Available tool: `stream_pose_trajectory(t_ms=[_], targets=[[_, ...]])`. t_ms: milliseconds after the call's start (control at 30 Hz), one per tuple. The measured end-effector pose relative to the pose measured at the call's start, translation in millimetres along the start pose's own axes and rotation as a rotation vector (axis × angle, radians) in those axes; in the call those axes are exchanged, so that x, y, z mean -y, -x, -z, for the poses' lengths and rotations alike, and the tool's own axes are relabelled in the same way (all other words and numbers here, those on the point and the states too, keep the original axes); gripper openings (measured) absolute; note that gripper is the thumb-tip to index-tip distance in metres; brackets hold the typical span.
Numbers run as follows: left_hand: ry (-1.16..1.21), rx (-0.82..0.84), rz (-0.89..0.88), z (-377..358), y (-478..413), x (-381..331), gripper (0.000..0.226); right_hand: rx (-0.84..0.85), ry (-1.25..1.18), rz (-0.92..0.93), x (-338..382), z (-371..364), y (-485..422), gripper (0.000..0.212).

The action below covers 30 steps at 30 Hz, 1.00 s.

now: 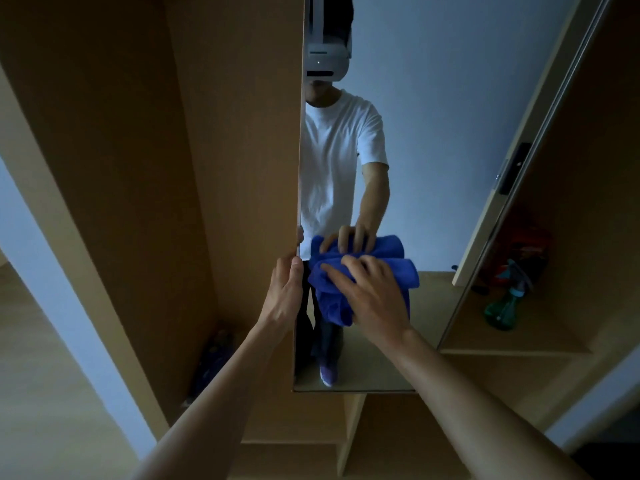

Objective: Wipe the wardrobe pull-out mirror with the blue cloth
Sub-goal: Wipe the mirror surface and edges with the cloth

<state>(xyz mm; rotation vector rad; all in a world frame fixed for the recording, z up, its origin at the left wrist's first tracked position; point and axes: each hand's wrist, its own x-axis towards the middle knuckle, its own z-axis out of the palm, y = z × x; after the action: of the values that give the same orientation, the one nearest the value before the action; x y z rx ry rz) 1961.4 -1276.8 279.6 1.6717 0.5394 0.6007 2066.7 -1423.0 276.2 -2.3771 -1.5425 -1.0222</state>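
Right hand (372, 296) sits on the blue cloth (401, 275), fingers spread & bent over the bunched wad, pressing it onto the mirror (433, 133) glass, so it's clamped on the cloth. Left hand (285, 292) grips mirror's left edge: thumb on the front side, fingers wrapped round behind, tips showing in the refl. Both forearms reach up from btm of view.

Count: 2 hands, 1 cloth, 1 mirror, 1 spray bottle (502, 310), 1 black latch (514, 168).

Cloth vs hand: directly under right palm & fingers, sandwiched between hand and glass. Folds stick out past the fingertips toward mirror's left edge and past the hand's right side; a loose tail hangs below the hand. Cloth is on lower half of mirror, nearer its left edge, just beside left hand. Whether those two touch, can't tell.

Mirror: tall narrow panel between bays of the wardrobe (225, 133). Refl. shows a person in white tee w/ head-worn device, plus the cloth doubled.

Left of mirror: tan panels and a dark blurry item (211, 355) low down, can't ID.

Right of mirror: shelf (519, 348) w/ the green spray bottle upright, and something red (523, 244) above it, too dim to tell. Latch is on the frame strip right of mirror, higher than the bottle.
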Motion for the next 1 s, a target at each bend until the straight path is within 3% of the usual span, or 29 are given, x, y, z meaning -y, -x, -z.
stream_pose_trajectory(t_ms=[200, 567, 900, 1000], targets=[[-0.06, -0.08, -0.008, -8, 3, -1, 0.032, 0.023, -0.038, 0.038, -7, 4, 1, 0.064], [-0.185, -0.17, -0.007, -27, 8, -11, 0.055, -0.258, -0.017, -0.023, -77, 93, -56, 0.043], [-0.214, -0.206, 0.021, -35, 10, -14, 0.082, -0.194, 0.013, 0.033, -82, 62, -28, 0.056], [-0.218, -0.231, 0.015, -37, 10, -12, 0.082, -0.12, 0.011, 0.031, -74, 41, -4, 0.061]])
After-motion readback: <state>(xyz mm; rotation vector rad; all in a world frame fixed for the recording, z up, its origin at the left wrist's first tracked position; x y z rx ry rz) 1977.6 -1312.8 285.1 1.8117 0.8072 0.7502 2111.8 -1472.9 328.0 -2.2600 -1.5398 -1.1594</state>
